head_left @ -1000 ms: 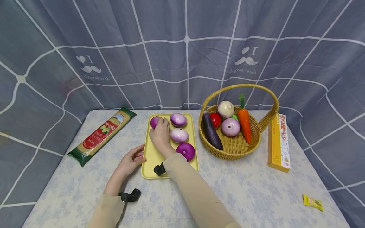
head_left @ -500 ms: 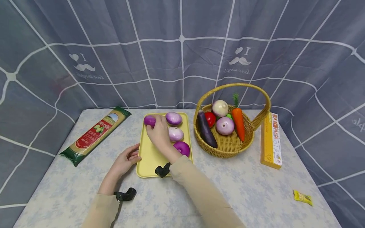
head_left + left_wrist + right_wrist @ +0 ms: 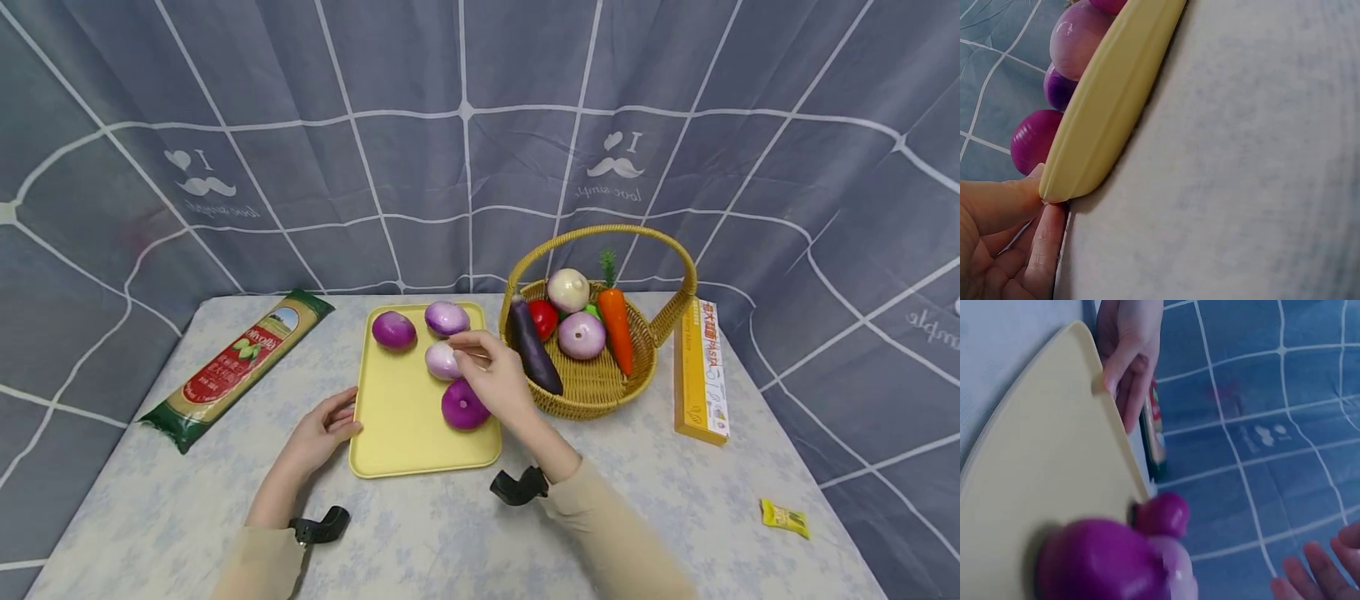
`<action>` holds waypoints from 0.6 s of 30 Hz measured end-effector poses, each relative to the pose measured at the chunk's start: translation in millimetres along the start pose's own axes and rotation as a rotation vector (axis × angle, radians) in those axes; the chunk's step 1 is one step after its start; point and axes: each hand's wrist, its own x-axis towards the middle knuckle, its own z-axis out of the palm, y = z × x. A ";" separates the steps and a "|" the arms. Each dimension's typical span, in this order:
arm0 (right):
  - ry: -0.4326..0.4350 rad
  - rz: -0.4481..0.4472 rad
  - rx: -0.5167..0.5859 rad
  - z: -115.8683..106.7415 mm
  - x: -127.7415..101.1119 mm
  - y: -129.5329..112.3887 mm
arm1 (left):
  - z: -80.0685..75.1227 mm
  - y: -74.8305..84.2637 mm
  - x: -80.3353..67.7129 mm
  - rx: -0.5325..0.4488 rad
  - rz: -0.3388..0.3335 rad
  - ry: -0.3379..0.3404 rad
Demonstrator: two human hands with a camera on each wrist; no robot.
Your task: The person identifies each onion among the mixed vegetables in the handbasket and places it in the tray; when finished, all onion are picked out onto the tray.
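On a yellow tray (image 3: 397, 442) lie several onions. A purple onion (image 3: 393, 331) sits at the back left corner, with a lighter purple onion (image 3: 447, 317) to its right. In front of that one lies a pale onion (image 3: 441, 360), and nearer still a magenta onion (image 3: 459, 406). My left hand (image 3: 322, 429) pinches the tray's left rim, thumb on the edge and fingers beneath, as the left wrist view shows. My right hand (image 3: 493, 375) hovers over the tray's right side, its loosely bent fingers overlapping the pale onion in the head view and holding nothing.
Right of the tray stands a wicker basket (image 3: 600, 408) holding an eggplant (image 3: 531, 346), a carrot (image 3: 617, 329), two onions and a red vegetable. Beyond it lies a yellow pasta box (image 3: 697, 375). A pasta bag (image 3: 240, 362) lies left; a small yellow packet (image 3: 784, 517) lies front right.
My right hand has let go of the purple onion at the tray's back left and moved right, toward the basket. My left hand stays at the rim. The head view has shifted slightly.
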 end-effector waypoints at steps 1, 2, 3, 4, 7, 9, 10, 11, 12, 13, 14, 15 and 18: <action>-0.003 0.001 0.019 -8.7 -3.3 0.9 | -0.6 -0.6 -1.1 -0.001 -0.001 0.001; 0.000 -0.005 0.031 -17.8 -6.2 1.7 | -1.0 -0.8 -1.9 -0.003 0.000 0.000; 0.004 -0.010 0.043 -27.2 -8.7 2.7 | -1.3 -1.0 -2.4 -0.003 0.002 0.000; 0.013 -0.015 0.052 -36.6 -10.5 3.8 | -1.4 -1.1 -2.6 -0.005 0.005 0.001; 0.049 -0.008 0.060 -64.6 -14.0 7.6 | -1.0 -1.0 -2.1 -0.004 0.009 0.006; 0.083 0.012 0.041 -82.3 -15.8 11.3 | -0.4 -0.9 -1.5 -0.001 0.005 0.011; 0.097 0.026 0.033 -90.5 -16.6 13.0 | -0.1 -0.9 -1.3 0.001 0.002 0.013; 0.112 0.041 0.016 -98.3 -17.6 15.1 | 0.2 -0.7 -1.2 0.004 -0.003 0.014; 0.128 0.056 -0.006 -105.8 -18.5 17.4 | 0.5 -0.7 -1.1 0.005 -0.006 0.015; 0.143 0.068 -0.027 -112.5 -19.6 19.4 | 0.7 -0.5 -1.1 0.005 -0.009 0.015; 0.155 0.078 -0.043 -118.8 -20.6 21.5 | 0.9 -0.3 -1.2 0.006 -0.011 0.015; 0.166 0.087 -0.054 -124.7 -21.4 23.7 | 0.9 0.0 -1.4 0.005 -0.012 0.014; 0.191 0.111 -0.084 -139.9 -22.8 30.4 | 0.9 0.7 -2.1 0.001 -0.011 0.010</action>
